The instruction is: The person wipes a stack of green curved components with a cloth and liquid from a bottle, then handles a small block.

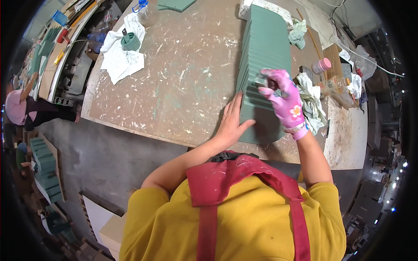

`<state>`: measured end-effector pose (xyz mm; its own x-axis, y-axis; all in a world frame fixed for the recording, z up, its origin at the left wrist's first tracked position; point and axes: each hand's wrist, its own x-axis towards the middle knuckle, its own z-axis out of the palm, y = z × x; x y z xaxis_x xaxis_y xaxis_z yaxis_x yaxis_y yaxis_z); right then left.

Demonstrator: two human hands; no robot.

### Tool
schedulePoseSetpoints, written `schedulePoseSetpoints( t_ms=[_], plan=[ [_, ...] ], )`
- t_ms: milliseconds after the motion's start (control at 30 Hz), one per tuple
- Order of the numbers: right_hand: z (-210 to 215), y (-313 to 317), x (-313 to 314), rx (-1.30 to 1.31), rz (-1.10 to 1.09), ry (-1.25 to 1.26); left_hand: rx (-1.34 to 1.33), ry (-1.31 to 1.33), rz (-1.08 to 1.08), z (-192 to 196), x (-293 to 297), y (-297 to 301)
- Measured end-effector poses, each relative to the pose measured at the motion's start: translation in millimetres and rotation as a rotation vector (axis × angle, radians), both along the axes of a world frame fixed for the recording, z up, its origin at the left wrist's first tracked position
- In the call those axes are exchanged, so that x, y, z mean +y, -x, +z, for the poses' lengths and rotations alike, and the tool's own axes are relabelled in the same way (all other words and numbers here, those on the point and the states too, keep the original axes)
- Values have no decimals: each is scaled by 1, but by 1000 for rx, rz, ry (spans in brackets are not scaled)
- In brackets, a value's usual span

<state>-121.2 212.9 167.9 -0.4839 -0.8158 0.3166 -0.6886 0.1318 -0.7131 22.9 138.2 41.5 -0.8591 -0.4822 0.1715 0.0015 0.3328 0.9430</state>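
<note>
A long row of overlapping green panels (265, 39) with rounded ends lies on the worktable, running away from me. My bare left hand (233, 122) rests at its near left edge, fingers stretched along the side and thumb apart on the nearest panel. My right hand (285, 98) wears a pink flowered glove and is held over the panels. Its bent fingers pinch a small greyish piece (260, 81) whose kind I cannot make out. The glove hides part of the panels beneath it.
On the paint-marked table (187, 82), a white cloth (122, 61) bears a green tub (130, 41). Crumpled rags (311, 98), a pink-capped jar (321, 65) and a cardboard box (335, 61) stand right. Another person (26, 106) works far left.
</note>
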Motion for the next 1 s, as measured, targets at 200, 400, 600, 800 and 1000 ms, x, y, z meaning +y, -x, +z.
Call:
schedulePoseSetpoints(
  t_ms=[200, 400, 600, 800, 1000],
  plan=[
    [-10, 11, 27, -601, -98, 108, -71, 58, -38, 6, -3, 1],
    [-4, 34, 34, -777, -168, 181, -90, 119, -62, 5, -8, 2],
    [1, 69, 11, -440, -139, 68, -97, 184, -79, 0, -13, 3],
    [8, 74, -45, 488, -10, -117, -99, 218, -113, -1, -18, 3],
    [-2, 97, -70, 666, 39, -218, -110, 214, -142, -3, -16, 0]
  ],
)
